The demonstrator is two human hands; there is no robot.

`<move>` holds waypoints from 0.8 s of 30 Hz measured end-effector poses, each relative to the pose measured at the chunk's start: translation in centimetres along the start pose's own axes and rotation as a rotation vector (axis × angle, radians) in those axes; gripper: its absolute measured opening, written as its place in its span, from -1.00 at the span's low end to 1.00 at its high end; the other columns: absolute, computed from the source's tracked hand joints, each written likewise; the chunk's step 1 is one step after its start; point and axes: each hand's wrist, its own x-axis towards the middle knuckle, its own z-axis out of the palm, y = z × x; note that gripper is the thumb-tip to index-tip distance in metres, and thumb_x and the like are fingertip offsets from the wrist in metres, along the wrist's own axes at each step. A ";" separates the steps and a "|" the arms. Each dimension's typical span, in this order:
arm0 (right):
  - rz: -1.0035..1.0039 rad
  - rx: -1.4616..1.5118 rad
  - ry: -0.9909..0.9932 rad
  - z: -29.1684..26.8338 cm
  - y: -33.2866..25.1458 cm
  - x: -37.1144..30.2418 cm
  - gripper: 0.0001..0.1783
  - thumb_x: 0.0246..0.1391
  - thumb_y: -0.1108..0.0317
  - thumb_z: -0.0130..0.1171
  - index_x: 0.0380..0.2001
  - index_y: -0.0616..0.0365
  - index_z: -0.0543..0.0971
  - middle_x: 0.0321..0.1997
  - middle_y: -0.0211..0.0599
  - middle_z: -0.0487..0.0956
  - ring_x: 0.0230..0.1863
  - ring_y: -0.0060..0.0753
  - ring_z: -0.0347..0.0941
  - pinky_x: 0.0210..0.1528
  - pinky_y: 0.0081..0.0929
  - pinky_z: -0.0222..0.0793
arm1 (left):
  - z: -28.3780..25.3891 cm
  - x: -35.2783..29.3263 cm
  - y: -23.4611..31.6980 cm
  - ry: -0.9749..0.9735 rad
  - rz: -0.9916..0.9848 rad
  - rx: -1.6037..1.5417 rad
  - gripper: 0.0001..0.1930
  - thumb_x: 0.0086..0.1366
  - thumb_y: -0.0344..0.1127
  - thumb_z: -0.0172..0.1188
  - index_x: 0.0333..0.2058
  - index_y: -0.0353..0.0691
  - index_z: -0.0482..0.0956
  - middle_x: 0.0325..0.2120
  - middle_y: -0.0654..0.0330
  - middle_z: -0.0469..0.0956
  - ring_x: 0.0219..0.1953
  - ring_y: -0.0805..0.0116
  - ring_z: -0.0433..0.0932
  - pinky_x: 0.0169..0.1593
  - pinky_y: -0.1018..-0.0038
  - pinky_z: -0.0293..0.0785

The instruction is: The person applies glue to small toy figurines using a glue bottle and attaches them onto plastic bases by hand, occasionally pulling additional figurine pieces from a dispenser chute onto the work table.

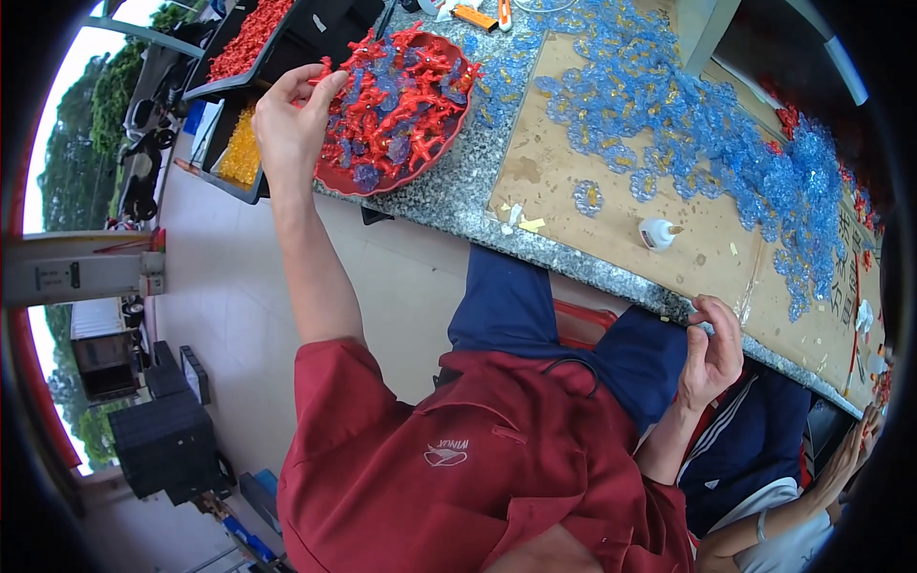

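My left hand (pixel 298 116) is at the left rim of a red bowl (pixel 417 175), its thumb and fingers drawn together. What lies between the fingertips, if anything, is hidden; red pieces sit right behind them. Heaped in the bowl are red branching plastic pieces (pixel 401 113) mixed with purple-blue translucent ones (pixel 366 176). At the front edge of the table, my right hand (pixel 712 355) has loosely bent fingers, with the thumb apart from them and nothing visible in between. Beyond it a small white glue bottle (pixel 656 234) stands on the cardboard, near a single blue translucent piece (pixel 587 198).
Many blue translucent pieces with yellow centres (pixel 669 143) cover the cardboard (pixel 535 172) on the speckled stone table (pixel 468 205). Left of the bowl are bins of red bits (pixel 250 40) and yellow bits (pixel 241 153). Another person's hand (pixel 855 444) is at the far right.
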 end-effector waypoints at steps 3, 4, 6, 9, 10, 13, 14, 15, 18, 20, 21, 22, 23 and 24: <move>-0.003 -0.017 -0.012 0.1 -0.1 0.1 -0.71 -0.03 0.41 0.22 -0.24 0.36 0.53 -0.24 -0.06 0.53 -0.38 -0.39 0.43 -0.31 -0.57 0.37 | 0.9 0.7 -1.3 -0.150 -0.071 -0.034 -0.55 0.01 -0.07 0.31 -0.23 -0.34 0.58 -0.54 0.16 0.58 -0.50 0.49 0.51 -0.35 0.54 0.41; 0.012 -0.032 -0.011 0.1 0.0 0.1 -0.71 -0.06 0.45 0.22 -0.22 0.35 0.53 -0.23 -0.07 0.52 -0.39 -0.41 0.42 -0.31 -0.58 0.36 | 1.3 0.7 -1.5 -0.065 -0.048 -0.044 -0.55 0.02 -0.07 0.31 -0.24 -0.34 0.58 -0.53 0.15 0.58 -0.49 0.49 0.51 -0.35 0.54 0.41; 0.035 -0.062 -0.007 0.0 0.0 0.2 -0.70 -0.08 0.50 0.23 -0.21 0.34 0.53 -0.22 -0.08 0.52 -0.39 -0.43 0.42 -0.31 -0.59 0.36 | 1.7 0.1 -1.2 0.081 -0.038 -0.125 -0.55 0.04 -0.05 0.30 -0.24 -0.32 0.58 -0.50 0.14 0.58 -0.46 0.48 0.51 -0.35 0.54 0.40; 0.153 -0.159 0.042 0.3 -0.4 0.8 -0.56 -0.24 0.57 0.29 -0.16 0.29 0.51 -0.18 -0.15 0.52 -0.38 -0.48 0.41 -0.32 -0.61 0.33 | 2.3 -2.0 0.2 0.177 0.084 -0.466 -0.66 0.15 -0.19 0.22 -0.22 -0.37 0.56 -0.48 0.22 0.54 -0.44 0.52 0.46 -0.36 0.64 0.35; 0.188 -0.206 0.045 0.9 -0.8 1.3 -0.51 -0.29 0.58 0.32 -0.15 0.27 0.51 -0.17 -0.18 0.52 -0.37 -0.48 0.41 -0.32 -0.61 0.33 | 1.6 -3.3 1.6 0.101 -0.015 -0.683 -0.69 0.17 -0.25 0.18 -0.19 -0.38 0.52 -0.51 0.26 0.49 -0.48 0.55 0.41 -0.39 0.66 0.31; 0.139 -0.252 -0.021 2.7 -0.3 3.0 -0.34 -0.38 0.41 0.44 -0.07 0.21 0.47 -0.14 -0.26 0.52 -0.24 -0.42 0.42 -0.38 -0.60 0.28 | 1.4 -8.4 3.6 -0.179 -0.179 -1.107 -0.71 0.19 -0.35 0.12 -0.14 -0.39 0.46 -0.55 0.33 0.39 -0.53 0.60 0.30 -0.43 0.69 0.22; 0.162 -0.283 -0.057 3.2 -0.6 3.6 -0.34 -0.37 0.37 0.44 -0.07 0.21 0.46 -0.14 -0.26 0.52 -0.22 -0.39 0.41 -0.33 -0.54 0.31 | 1.7 -9.8 4.1 -0.352 -0.217 -1.288 -0.70 0.19 -0.39 0.10 -0.11 -0.39 0.43 -0.56 0.36 0.34 -0.54 0.62 0.24 -0.44 0.69 0.18; 0.087 -0.304 -0.083 3.7 -0.2 4.1 -0.35 -0.35 0.34 0.43 -0.07 0.20 0.46 -0.15 -0.24 0.52 -0.22 -0.33 0.41 -0.24 -0.48 0.34 | 2.6 -11.5 6.0 -0.413 -0.393 -1.338 -0.70 0.16 -0.45 0.07 -0.10 -0.36 0.41 -0.56 0.37 0.32 -0.53 0.63 0.21 -0.42 0.69 0.14; 0.066 -0.378 -0.088 5.1 1.2 4.8 -0.37 -0.35 0.35 0.42 -0.08 0.19 0.47 -0.18 -0.21 0.53 -0.19 -0.28 0.41 -0.15 -0.43 0.34 | 5.5 -15.6 8.6 -0.743 -0.785 -1.624 -0.68 0.19 -0.45 0.03 -0.05 -0.31 0.37 -0.38 0.32 0.41 -0.30 0.52 0.39 -0.27 0.60 0.26; -0.148 -0.459 -0.090 5.4 2.0 4.9 -0.48 -0.27 0.40 0.36 -0.13 0.19 0.48 -0.24 -0.20 0.55 -0.20 -0.28 0.44 -0.17 -0.46 0.36 | 7.3 -17.1 8.6 -0.920 -0.879 -1.872 -0.70 0.25 -0.41 0.01 -0.04 -0.29 0.37 -0.30 0.29 0.42 -0.17 0.41 0.42 -0.17 0.54 0.31; -0.141 -0.467 -0.092 5.4 1.7 4.7 -0.48 -0.27 0.40 0.36 -0.13 0.19 0.48 -0.24 -0.20 0.55 -0.20 -0.28 0.44 -0.17 -0.46 0.36 | 8.0 -17.6 9.3 -0.938 -0.939 -1.950 -0.71 0.27 -0.39 0.00 -0.03 -0.29 0.37 -0.30 0.28 0.42 -0.14 0.38 0.42 -0.14 0.52 0.33; -0.024 -0.311 -0.062 5.4 1.3 4.4 -0.54 -0.22 0.43 0.32 -0.15 0.19 0.48 -0.26 -0.20 0.55 -0.24 -0.29 0.46 -0.20 -0.46 0.37 | 8.3 -18.2 9.8 -0.946 -0.949 -1.951 -0.71 0.27 -0.39 0.00 -0.03 -0.29 0.37 -0.30 0.28 0.42 -0.14 0.38 0.42 -0.14 0.52 0.33; 0.091 -0.155 -0.029 5.4 0.7 4.1 -0.60 -0.18 0.46 0.28 -0.18 0.19 0.48 -0.28 -0.20 0.55 -0.28 -0.30 0.48 -0.23 -0.47 0.38 | 8.5 -18.7 10.3 -0.932 -0.971 -1.967 -0.70 0.30 -0.33 -0.02 -0.03 -0.30 0.36 -0.29 0.26 0.42 -0.10 0.34 0.41 -0.07 0.48 0.34; 0.115 -0.118 -0.018 5.1 0.2 3.8 -0.67 -0.13 0.49 0.22 -0.21 0.20 0.47 -0.29 -0.20 0.55 -0.36 -0.31 0.50 -0.28 -0.50 0.39 | 8.8 -19.2 10.9 -0.918 -0.993 -1.983 -0.69 0.33 -0.26 -0.04 -0.03 -0.31 0.36 -0.27 0.24 0.41 -0.05 0.30 0.40 0.00 0.44 0.34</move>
